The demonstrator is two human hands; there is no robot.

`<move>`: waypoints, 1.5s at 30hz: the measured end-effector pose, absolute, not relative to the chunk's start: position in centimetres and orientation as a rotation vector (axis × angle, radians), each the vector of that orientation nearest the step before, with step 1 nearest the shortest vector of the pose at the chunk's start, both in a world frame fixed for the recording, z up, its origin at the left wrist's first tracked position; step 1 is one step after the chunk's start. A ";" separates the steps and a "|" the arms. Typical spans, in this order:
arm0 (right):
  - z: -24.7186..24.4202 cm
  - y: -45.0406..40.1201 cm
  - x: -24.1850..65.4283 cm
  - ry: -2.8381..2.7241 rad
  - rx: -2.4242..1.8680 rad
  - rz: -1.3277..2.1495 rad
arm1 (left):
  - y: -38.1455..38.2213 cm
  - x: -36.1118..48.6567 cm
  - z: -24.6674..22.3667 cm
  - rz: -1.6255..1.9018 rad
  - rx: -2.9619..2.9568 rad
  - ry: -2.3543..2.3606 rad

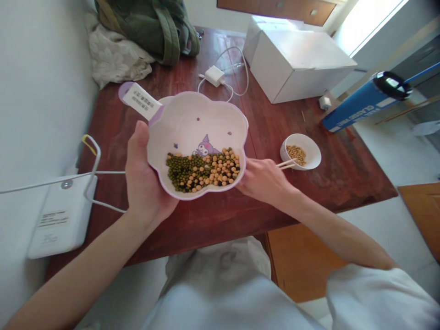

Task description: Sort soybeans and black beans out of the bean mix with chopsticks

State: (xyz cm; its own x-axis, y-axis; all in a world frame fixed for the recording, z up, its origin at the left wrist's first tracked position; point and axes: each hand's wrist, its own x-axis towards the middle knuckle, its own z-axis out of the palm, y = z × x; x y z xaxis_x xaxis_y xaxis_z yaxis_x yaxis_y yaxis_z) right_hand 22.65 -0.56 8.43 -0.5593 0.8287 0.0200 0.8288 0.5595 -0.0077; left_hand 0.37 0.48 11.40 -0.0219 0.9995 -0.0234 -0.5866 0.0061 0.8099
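Observation:
I hold a flower-shaped white bowl with a lilac rim, tilted toward me above the table. Green beans, tan soybeans and a few dark beans lie mixed along its lower side; a cartoon figure is printed inside. My left hand grips its left side, thumb up by the labelled handle. At the lower right edge is my right hand, closed on the bowl, its fingertips hidden behind it. Chopsticks reach from behind this hand into a small white bowl of soybeans.
On the dark red wooden table are a white charger with cable, a white box and a blue tumbler. A green backpack lies behind, on patterned cloth. A white device is on the left wall.

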 end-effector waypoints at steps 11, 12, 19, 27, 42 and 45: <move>8.4 -0.4 44.8 -1.913 -2.221 0.334 | -2.5 3.0 8.3 0.984 0.489 0.673; 8.0 -0.2 44.7 -1.921 -2.178 0.373 | -2.5 3.2 8.0 0.954 0.495 0.668; 7.1 0.2 40.5 -2.015 -2.031 0.473 | -1.5 3.2 7.0 0.923 0.493 0.715; 7.2 -1.8 31.7 -2.137 -1.657 0.870 | -0.3 2.4 7.5 1.029 0.548 0.666; 9.4 0.0 30.2 -1.649 -1.276 1.480 | 0.3 3.4 6.9 1.175 0.507 0.794; 9.4 1.6 28.9 -1.601 -1.217 1.529 | 0.4 3.8 6.6 1.175 0.538 0.809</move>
State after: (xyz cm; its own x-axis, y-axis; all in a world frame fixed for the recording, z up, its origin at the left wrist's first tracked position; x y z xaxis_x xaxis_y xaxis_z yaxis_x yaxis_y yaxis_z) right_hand 28.94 1.58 9.40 -0.3947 0.9041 -0.1638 0.2052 -0.0871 -0.9748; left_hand 3.80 0.43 6.59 0.1646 0.9485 -0.2706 -0.5912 0.3145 0.7427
